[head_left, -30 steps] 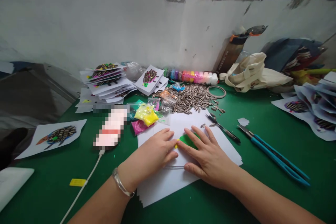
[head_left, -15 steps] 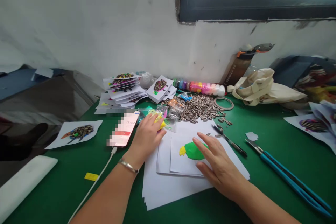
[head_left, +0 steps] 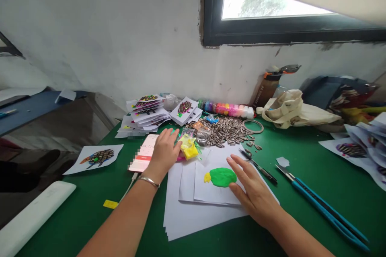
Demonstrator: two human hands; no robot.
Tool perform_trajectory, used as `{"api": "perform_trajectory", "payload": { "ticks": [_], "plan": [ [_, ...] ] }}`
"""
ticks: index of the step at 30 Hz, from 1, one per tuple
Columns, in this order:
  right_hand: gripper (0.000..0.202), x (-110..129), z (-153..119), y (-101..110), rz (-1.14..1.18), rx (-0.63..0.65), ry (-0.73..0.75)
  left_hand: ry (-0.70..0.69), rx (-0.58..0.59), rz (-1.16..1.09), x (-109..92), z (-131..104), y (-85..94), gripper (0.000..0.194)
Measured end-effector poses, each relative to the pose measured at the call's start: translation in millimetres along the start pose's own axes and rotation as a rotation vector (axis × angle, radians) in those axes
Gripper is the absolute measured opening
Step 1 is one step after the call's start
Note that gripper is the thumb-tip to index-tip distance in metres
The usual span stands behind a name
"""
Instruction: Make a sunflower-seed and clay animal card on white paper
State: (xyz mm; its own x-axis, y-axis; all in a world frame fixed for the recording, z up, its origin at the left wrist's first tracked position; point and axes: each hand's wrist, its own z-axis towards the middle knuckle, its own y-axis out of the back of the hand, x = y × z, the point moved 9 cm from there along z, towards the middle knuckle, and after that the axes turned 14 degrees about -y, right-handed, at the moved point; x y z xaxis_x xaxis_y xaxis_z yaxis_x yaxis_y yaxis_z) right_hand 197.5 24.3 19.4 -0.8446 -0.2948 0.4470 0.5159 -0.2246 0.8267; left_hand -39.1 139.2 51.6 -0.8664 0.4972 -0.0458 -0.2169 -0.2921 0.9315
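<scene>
My left hand [head_left: 164, 150] reaches over small clear bags beside the phone [head_left: 141, 156], its fingers stretched out and parted. Close to its fingertips lies a bag of yellow clay [head_left: 189, 149]; the fingertips partly cover other packets, and contact is hard to tell. My right hand [head_left: 255, 192] is open, spread over the right side of a white card [head_left: 208, 194]. On that card sits a flattened green clay oval [head_left: 223, 177] with a small yellow clay piece [head_left: 207, 177] at its left end. The right thumb and fingers are beside the oval's right edge.
Sunflower seeds [head_left: 230, 130] are heaped behind the paper sheets [head_left: 187, 221]. A pen [head_left: 262, 170] and blue-handled tweezers [head_left: 328, 209] lie to the right. Decorated cards [head_left: 149, 114] are stacked at the back left. A tape ring [head_left: 253, 126] and cloth bag [head_left: 286, 108] lie farther back.
My left hand has drawn left off the yellow clay bag, which now shows fully. My right hand has shifted slightly, uncovering more of the green oval. The camera view has tilted up.
</scene>
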Motion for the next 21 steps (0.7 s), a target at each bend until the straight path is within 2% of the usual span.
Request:
{"api": "perform_trajectory", "payload": {
  "ticks": [3, 7, 12, 16, 21],
  "plan": [
    [0.055, 2, 1, 1, -0.003, -0.007, 0.018, 0.013, 0.096, 0.016, 24, 24, -7.8, 0.036],
    [0.052, 7, 1, 5, 0.004, -0.019, 0.062, 0.044, 0.265, 0.028, 47, 52, -28.1, 0.032],
    [0.049, 9, 1, 12, 0.017, -0.034, 0.082, 0.09, 0.466, -0.014, 57, 61, -53.4, 0.031],
    [0.045, 10, 2, 14, 0.024, -0.044, 0.095, 0.124, 0.472, -0.063, 55, 70, -51.8, 0.031],
    [0.037, 9, 4, 11, 0.01, -0.039, 0.098, 0.165, 0.365, -0.205, 56, 91, -25.8, 0.031]
  ]
}}
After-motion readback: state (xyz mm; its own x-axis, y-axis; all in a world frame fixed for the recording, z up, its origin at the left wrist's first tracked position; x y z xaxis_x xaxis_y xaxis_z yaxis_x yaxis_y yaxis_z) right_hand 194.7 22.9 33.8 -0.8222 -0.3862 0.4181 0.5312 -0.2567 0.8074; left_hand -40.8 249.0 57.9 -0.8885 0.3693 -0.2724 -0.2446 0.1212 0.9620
